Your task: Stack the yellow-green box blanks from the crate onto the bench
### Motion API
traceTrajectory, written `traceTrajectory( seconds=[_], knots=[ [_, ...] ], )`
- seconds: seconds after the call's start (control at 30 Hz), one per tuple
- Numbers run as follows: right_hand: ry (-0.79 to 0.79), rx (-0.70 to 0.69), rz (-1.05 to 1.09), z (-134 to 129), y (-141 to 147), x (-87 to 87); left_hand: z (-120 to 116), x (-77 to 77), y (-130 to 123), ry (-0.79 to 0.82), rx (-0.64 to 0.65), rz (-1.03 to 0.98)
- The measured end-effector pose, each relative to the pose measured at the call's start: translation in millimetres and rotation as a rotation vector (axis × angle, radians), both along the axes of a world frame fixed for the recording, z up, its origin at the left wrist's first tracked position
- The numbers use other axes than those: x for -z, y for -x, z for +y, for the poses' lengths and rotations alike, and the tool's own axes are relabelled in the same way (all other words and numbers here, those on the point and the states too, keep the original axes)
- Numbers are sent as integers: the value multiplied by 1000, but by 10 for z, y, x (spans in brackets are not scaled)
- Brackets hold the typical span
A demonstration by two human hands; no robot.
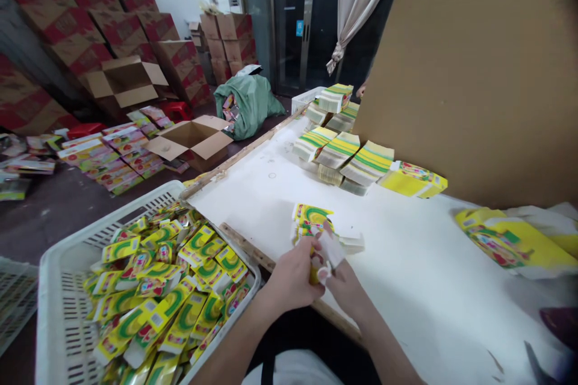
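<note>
Both hands meet over the near edge of the white table. My left hand is closed around a small yellow carton, mostly hidden by the fingers. My right hand grips the same carton from the other side, with white pieces showing at its fingers; whether these are carton flaps or finger coverings I cannot tell. Just beyond the hands lies a small pile of yellow-and-green cartons, with a pale flattened one beside it. A white plastic basket full of similar small cartons stands left of my left arm.
Stacks of flat cartons and a yellow packet stand farther back, by a large cardboard sheet. A yellow bag lies right. Open boxes, a green sack and stacked boxes occupy the floor left.
</note>
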State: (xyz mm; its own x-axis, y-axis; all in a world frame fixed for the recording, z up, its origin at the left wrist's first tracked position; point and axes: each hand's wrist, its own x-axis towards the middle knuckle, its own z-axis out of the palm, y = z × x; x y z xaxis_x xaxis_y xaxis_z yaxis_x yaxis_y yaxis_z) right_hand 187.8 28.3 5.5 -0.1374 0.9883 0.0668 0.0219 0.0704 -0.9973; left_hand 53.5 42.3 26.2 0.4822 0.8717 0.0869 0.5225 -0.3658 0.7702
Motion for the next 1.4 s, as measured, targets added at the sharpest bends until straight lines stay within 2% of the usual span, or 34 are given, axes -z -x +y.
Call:
traceTrajectory(
  seconds=[0.07,0.13,0.27,0.33,0.43,0.53,0.63,0.7,0.87,0.97,1.03,1.1,1.17,1.2,1.27,1.4],
  knots=[
    [-175,-54,-223,-22,-25,24,27,54,-17,8,-12,-41],
    [-278,-66,-369,-17,-56,44,46,103,-40,-35,-58,-100],
    [-260,158,-338,60,-135,84,61,119,-25,-143,-199,-76],
    [-250,189,-324,99,-181,102,69,97,21,-162,-223,7],
    [-327,26,-437,129,-263,94,86,60,102,-153,-226,32],
    [-373,-93,-555,145,-377,13,108,27,169,-150,-213,33],
    [-360,-198,-608,163,-467,-97,125,1,197,-140,-170,37],
    [-320,-209,-608,169,-452,-130,129,-7,181,-156,-144,49],
    [-235,5,-426,164,-190,-10,154,-50,213,-178,-160,109],
    [-206,-4,-295,236,-147,78,209,-118,570,-107,-183,198],
    [-190,99,-407,339,-219,117,248,-155,955,-74,-289,375],
    [-177,278,-648,457,-318,153,273,-165,1339,-31,-438,644],
    [-163,386,-831,553,-384,190,275,-143,1603,-14,-573,720],
    [-158,399,-870,585,-396,209,269,-124,1667,-5,-618,704],
    [-152,406,-911,622,-385,240,252,-78,1659,26,-625,551],
    [-158,416,-957,637,-359,230,226,35,1287,123,-482,164]
  ],
)
